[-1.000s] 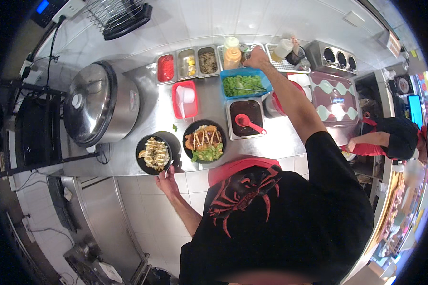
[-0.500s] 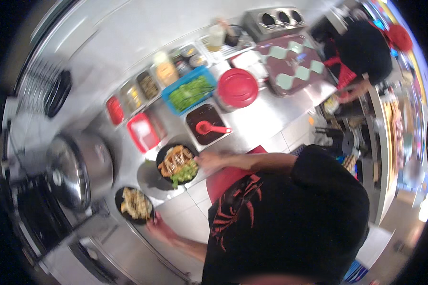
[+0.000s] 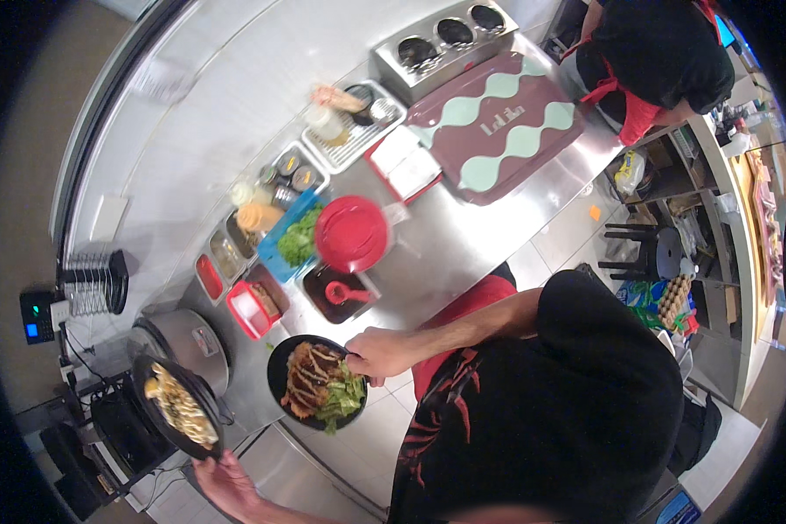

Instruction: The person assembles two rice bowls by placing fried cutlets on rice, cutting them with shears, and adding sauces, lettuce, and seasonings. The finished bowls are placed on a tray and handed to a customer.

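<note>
In the head view, apparently at a two-handed holding step, with level, steady support probably called for next. Gripping with the tightly curled right hand (image 3: 381, 354) the edge of a round black bowl (image 3: 276, 374) of brown, sauce-striped cutlet (image 3: 307, 377) and green leaves (image 3: 341, 403), just on the near side of the silver rectangular metal pan (image 3: 358, 312), and with the pinching left hand (image 3: 225, 486) the rim of a second round black bowl (image 3: 192, 382) of pale pieces under creamy stripes (image 3: 182, 410), well to the pan's left. On the surface (image 3: 437, 249), with dark sauce (image 3: 319, 282) and a red plastic scoop (image 3: 348, 293) inside the pan, a blue rectangular tub (image 3: 271, 253) of lettuce (image 3: 299, 240) and a red round lid (image 3: 352, 234) just beyond.
</note>
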A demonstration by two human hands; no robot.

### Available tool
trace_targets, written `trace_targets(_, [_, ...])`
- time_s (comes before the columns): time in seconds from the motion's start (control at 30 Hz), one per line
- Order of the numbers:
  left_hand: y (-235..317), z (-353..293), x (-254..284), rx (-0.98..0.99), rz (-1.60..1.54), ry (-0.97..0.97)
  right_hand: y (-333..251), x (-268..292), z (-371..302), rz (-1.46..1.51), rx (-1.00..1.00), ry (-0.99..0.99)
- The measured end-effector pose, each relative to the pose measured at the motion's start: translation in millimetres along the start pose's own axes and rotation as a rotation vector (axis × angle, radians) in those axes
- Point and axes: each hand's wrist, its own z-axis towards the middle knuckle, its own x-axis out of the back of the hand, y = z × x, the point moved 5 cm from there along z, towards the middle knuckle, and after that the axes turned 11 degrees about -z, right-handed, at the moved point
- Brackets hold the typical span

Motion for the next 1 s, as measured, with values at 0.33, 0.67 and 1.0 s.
trace_targets(0.33, [-197, -21, -352, 0.017, 0.021, -0.082, 62, 319, -343, 0.115, 0.029, 0.533])
trace_targets(0.67, [-508, -44, -488, 0.408, 0.094, -0.25, 261, 513, -412, 0.31, -0.149, 1.186])
trace_targets(1.0, [-620, -67, -494, 0.651, 0.019, -0.32, 298, 539, -394, 0.433, -0.215, 1.126])
